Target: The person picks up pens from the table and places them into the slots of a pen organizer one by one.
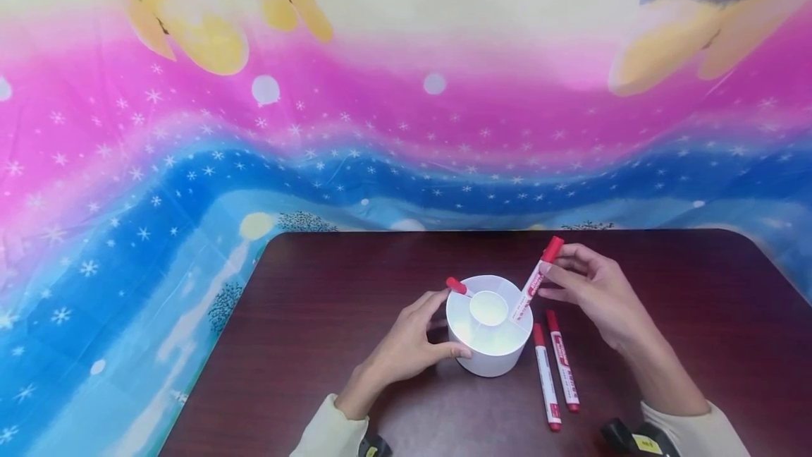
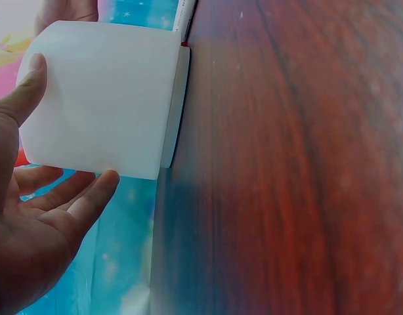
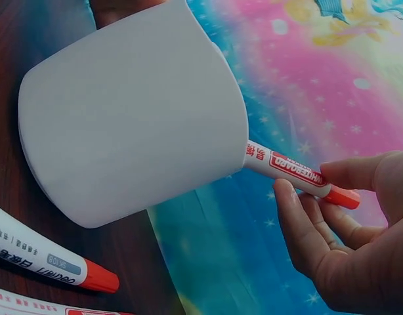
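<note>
- The relation that mattered most was between the held marker (image 1: pixel 536 277) and the white holder (image 1: pixel 491 364): the marker's lower end stood inside the rim at the holder's right side, while its red cap pointed up and out to the right.
- Its long axis was slanted, neither upright nor flat, running from the holder's compartment up to the fingers of the right hand (image 1: pixel 598 295).
- The right hand was the nearer one to this marker; its grip pinched the upper barrel, close below the cap, between thumb and fingertips.
- The left hand (image 1: pixel 409 344) held the holder from the left, thumb against the near wall and fingers along the far left side.
- The holder was a squat drum with smooth, matte walls that looked like plastic; a round inner cup (image 1: pixel 488 307) sat at its centre, with thin dividers around it.
- Another red-capped marker (image 1: pixel 456 285) leaned in the holder's back-left part.
- Two loose markers (image 1: pixel 547 379) (image 1: pixel 563 362), slim white cylinders with red ends and printed labels, lay side by side on the bench, right of the holder.
- The bench (image 1: pixel 304 330) was dark reddish-brown, glossy and streaked with grain; behind it hung a creased, snowflake-printed cloth (image 1: pixel 380 168) in pink and blue.
</note>
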`<action>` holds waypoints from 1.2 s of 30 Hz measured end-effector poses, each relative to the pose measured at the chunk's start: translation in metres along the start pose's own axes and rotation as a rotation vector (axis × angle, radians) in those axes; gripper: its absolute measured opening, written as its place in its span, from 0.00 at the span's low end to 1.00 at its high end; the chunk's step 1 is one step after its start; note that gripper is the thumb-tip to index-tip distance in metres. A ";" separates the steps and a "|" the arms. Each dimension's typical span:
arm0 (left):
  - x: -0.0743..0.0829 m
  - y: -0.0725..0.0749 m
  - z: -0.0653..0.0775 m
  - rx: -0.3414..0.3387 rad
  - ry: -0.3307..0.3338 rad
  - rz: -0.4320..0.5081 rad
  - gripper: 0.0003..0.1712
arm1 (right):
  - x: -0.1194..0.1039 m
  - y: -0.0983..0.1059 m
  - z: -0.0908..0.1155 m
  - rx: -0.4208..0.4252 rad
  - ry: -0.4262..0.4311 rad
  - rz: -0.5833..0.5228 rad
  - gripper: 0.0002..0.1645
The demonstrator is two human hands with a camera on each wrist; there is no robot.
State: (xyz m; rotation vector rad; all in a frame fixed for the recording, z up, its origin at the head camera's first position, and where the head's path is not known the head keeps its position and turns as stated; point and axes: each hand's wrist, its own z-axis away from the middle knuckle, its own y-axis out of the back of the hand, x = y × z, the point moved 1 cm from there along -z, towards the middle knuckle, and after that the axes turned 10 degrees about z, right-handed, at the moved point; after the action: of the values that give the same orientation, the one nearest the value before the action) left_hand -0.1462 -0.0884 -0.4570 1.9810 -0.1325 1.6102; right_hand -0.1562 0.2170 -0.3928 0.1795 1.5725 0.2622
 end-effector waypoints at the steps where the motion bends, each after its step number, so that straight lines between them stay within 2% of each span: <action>1: 0.000 0.000 0.000 0.000 0.000 -0.001 0.56 | 0.000 0.000 0.000 0.000 -0.002 0.003 0.16; 7: 0.001 0.000 0.001 0.000 0.002 -0.007 0.57 | 0.003 -0.003 -0.001 0.005 -0.014 0.038 0.25; 17: 0.001 0.000 0.001 0.001 0.006 -0.022 0.57 | 0.003 -0.010 -0.001 0.018 0.001 0.111 0.29; 36: 0.001 0.000 0.001 0.001 0.001 -0.036 0.57 | 0.006 -0.018 -0.001 0.014 0.036 0.118 0.30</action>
State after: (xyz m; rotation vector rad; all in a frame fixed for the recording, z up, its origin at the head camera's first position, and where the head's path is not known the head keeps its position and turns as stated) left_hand -0.1445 -0.0883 -0.4561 1.9725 -0.0948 1.5884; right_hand -0.1565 0.2013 -0.4031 0.2805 1.6019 0.3485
